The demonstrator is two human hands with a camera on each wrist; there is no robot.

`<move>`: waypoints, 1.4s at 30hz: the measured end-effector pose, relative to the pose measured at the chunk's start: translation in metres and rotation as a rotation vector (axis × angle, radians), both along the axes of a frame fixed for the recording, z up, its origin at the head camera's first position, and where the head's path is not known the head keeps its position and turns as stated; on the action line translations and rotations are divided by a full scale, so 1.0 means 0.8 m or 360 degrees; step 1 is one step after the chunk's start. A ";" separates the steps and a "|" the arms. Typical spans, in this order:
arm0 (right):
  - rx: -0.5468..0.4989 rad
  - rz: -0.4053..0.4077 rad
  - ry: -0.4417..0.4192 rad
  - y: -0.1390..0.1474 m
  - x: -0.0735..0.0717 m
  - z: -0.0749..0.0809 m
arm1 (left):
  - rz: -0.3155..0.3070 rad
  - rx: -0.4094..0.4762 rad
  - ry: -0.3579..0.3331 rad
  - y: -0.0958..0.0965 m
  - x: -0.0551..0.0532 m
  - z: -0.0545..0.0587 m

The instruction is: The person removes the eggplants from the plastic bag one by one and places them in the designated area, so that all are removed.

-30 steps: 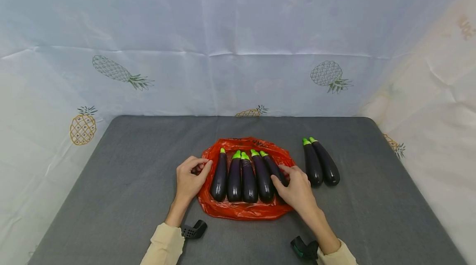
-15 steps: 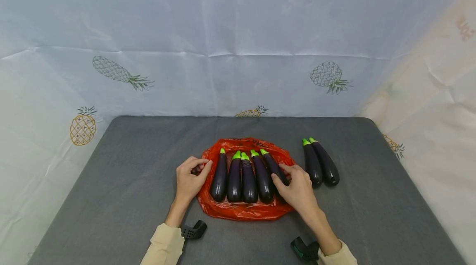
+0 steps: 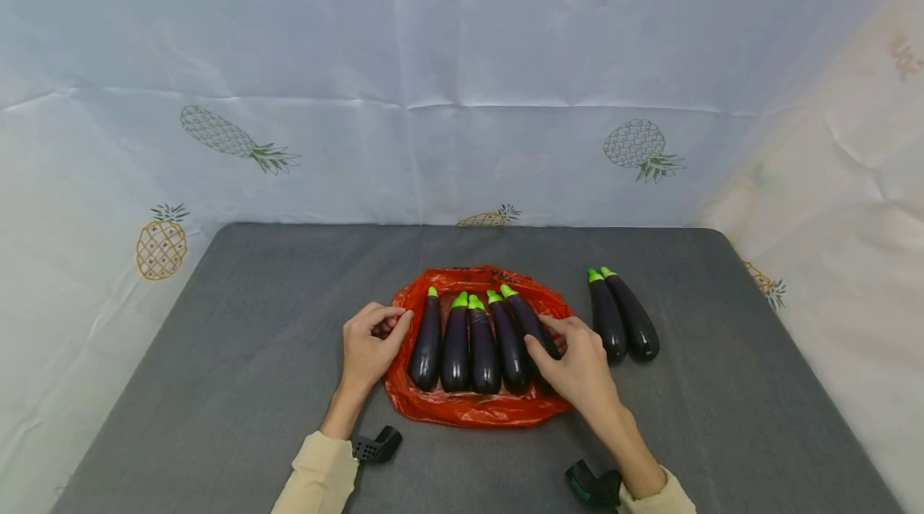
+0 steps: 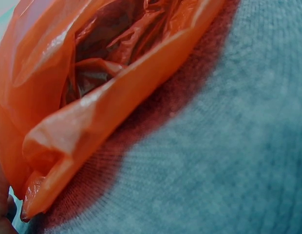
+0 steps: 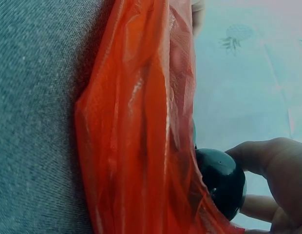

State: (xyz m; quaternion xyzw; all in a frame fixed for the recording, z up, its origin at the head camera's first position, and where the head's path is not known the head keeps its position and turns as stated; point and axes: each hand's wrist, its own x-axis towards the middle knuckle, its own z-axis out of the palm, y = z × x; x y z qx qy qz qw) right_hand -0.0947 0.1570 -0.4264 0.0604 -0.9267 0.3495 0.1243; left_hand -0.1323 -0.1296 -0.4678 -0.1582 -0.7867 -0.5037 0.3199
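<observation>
A red plastic bag [image 3: 462, 414] lies spread open at the middle of the table, with several dark purple eggplants [image 3: 455, 350] side by side in it, green stem ends pointing away. My left hand [image 3: 368, 346] pinches the bag's left edge between thumb and index finger. At the right side, my right hand [image 3: 580, 366] grips the rightmost eggplant [image 3: 525, 317], which leans with its stem end to the left. In the right wrist view, that eggplant's rounded dark end [image 5: 221, 183] shows above the bag wall [image 5: 136, 122], between thumb and fingers. The left wrist view shows the bag's folded edge [image 4: 107, 114].
Two more eggplants [image 3: 630, 313] lie together on the grey table [image 3: 274, 321], right of the bag. A pale cloth with pineapple prints [image 3: 462, 161] hangs behind the table. Black wrist devices [image 3: 377, 446] sit below both hands.
The rightmost eggplant's stem end has shifted slightly left and away, with my right hand moving a little along with it. My left hand stays in place on the bag's edge.
</observation>
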 end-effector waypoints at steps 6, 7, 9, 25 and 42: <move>-0.0016 0.0010 0.0007 0.000 0.000 0.002 | -0.0002 0.0001 0.0027 0.000 -0.002 -0.001; -0.0020 0.0012 0.0009 0.000 0.000 0.003 | -0.0002 -0.0001 0.0031 0.000 -0.002 -0.001; -0.0029 0.0014 0.0012 0.000 0.000 0.003 | -0.0004 0.0000 0.0027 0.000 -0.001 -0.001; -0.0041 -0.0004 0.0078 0.005 0.000 0.008 | 0.0025 -0.0008 0.0004 -0.010 -0.016 -0.036; -0.0059 -0.0065 0.0151 0.017 -0.004 0.011 | 0.0022 -0.0007 0.0007 -0.011 -0.017 -0.038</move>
